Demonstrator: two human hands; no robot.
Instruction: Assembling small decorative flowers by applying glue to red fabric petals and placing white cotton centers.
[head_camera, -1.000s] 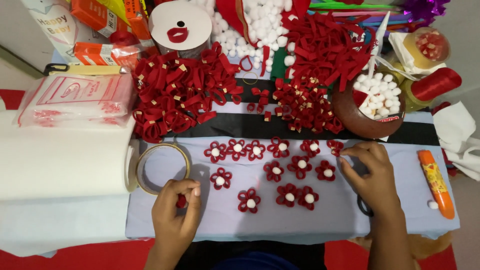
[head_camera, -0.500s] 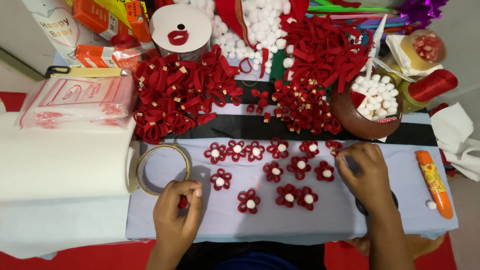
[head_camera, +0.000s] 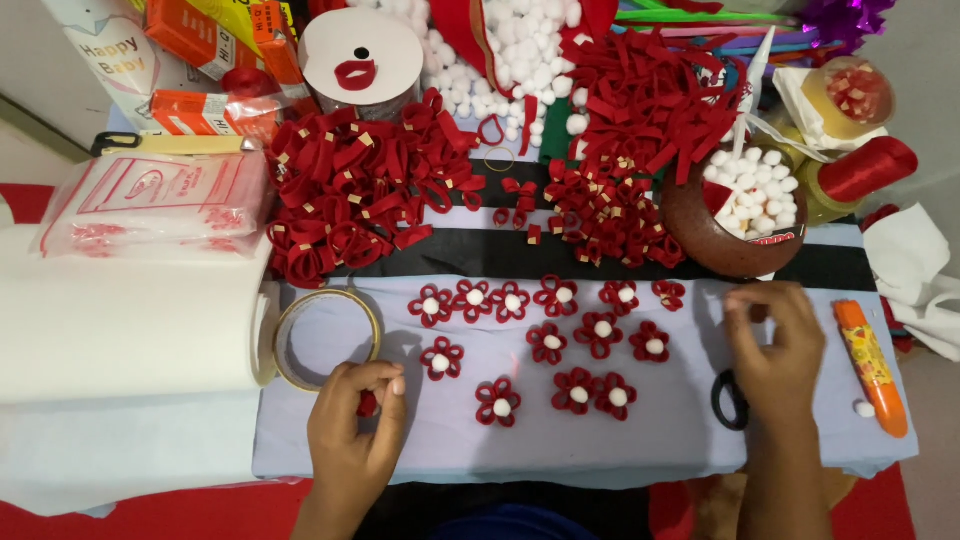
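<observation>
My left hand (head_camera: 352, 425) rests on the pale cloth at the front left, fingers curled around a small red ribbon piece (head_camera: 367, 403). Just above it lies a tape ring (head_camera: 327, 338). My right hand (head_camera: 776, 345) hovers at the right, fingers bent downward near a brown bowl (head_camera: 722, 240) of white pompoms; whether it holds anything I cannot tell. Between the hands lie several red ribbon flowers with white centres (head_camera: 560, 345). Black scissor handles (head_camera: 728, 400) peek out under my right hand.
Heaps of red ribbon loops (head_camera: 365, 185) and strips (head_camera: 640, 95) fill the back, with loose white pompoms (head_camera: 520, 50). An orange glue tube (head_camera: 872, 365) lies at the right, a white foam roll (head_camera: 120, 325) at the left, a red spool (head_camera: 866, 168) far right.
My right hand has slid right from the flower rows toward the brown bowl, uncovering the scissor handles. My left hand stays put with the red piece.
</observation>
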